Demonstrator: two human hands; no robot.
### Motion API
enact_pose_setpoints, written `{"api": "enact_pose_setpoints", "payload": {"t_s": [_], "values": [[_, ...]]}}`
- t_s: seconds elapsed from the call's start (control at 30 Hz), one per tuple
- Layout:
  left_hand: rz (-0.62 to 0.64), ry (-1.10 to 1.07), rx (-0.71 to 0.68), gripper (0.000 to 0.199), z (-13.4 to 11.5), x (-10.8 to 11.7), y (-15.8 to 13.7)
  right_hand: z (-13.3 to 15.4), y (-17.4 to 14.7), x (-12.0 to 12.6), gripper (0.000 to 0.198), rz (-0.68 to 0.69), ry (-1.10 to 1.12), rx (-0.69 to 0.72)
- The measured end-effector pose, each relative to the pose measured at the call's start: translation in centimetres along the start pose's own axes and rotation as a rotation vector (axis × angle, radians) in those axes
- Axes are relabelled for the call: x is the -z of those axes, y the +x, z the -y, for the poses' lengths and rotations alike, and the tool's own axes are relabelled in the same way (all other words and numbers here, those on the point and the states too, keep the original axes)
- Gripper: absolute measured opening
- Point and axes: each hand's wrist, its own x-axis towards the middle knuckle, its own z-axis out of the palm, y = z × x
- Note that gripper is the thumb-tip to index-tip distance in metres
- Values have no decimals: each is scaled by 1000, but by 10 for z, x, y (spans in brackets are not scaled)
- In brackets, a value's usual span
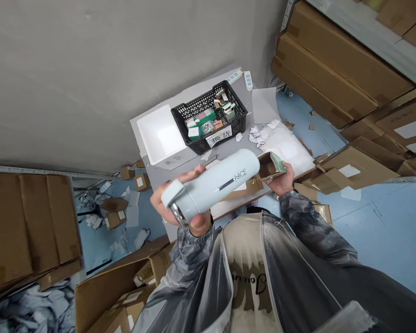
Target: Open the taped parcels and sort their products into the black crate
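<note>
A pale blue thermos bottle (225,178) lies slantwise in front of me, with the dark word "NICE" on its side. My left hand (175,199) is wrapped round its lid end, where a shiny metal band shows. Over to the right, my right hand (283,181) grips a small cardboard box (272,165) with green on its side. The box's open end faces the bottle, and its brown inside is visible. The bottle's base is close to the box, but I cannot tell whether they touch.
A black plastic crate (208,143) of small boxes stands on the table (229,143), beside a white bin (162,138). Crumpled paper (258,136) and power strips (248,81) lie on the right. Shelved cartons (333,64) flank the table, and a large open carton (104,286) is at lower left.
</note>
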Motion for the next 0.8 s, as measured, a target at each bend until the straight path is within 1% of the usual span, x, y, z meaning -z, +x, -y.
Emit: {"api": "enact_pose_setpoints", "payload": {"t_s": [0.03, 0.07, 0.1, 0.13, 0.2, 0.23, 0.3, 0.47, 0.53, 0.6, 0.7, 0.8], "values": [[-94, -38, -85, 94, -3, -7, 0, 1, 1, -2, 36, 4, -11, 2], [-163, -70, -123, 89, -6, -13, 1, 2, 2, -5, 36, 7, -24, 0], [-197, -93, -98, 84, -8, -17, 1, 2, 3, -7, 36, 10, -37, -5], [-192, -104, -14, 82, -9, -20, 2, 3, 4, -10, 37, 11, -49, -12], [-191, -142, 144, 83, -9, -20, 4, 3, 4, -17, 39, 5, -69, -20], [-196, -167, 184, 84, -8, -19, 5, 3, 5, -21, 40, 3, -76, -20], [-211, -188, 185, 83, -6, -14, 5, 1, 4, -31, 40, 8, -84, -19], [-256, -145, 65, 76, -2, -5, 1, -6, -1, -56, 33, -2, -82, -18], [-254, -129, 43, 73, -1, -4, -1, -9, -3, -64, 30, -18, -91, -24], [-238, -67, -6, 75, 1, -3, -3, -11, -6, -70, 30, -22, -106, -34], [-198, 74, -166, 84, 6, 3, -7, -14, -10, -77, 29, -17, -126, -11], [-142, 162, -309, 91, 14, 13, -14, -14, -12, -81, 28, 14, -165, 37]]}}
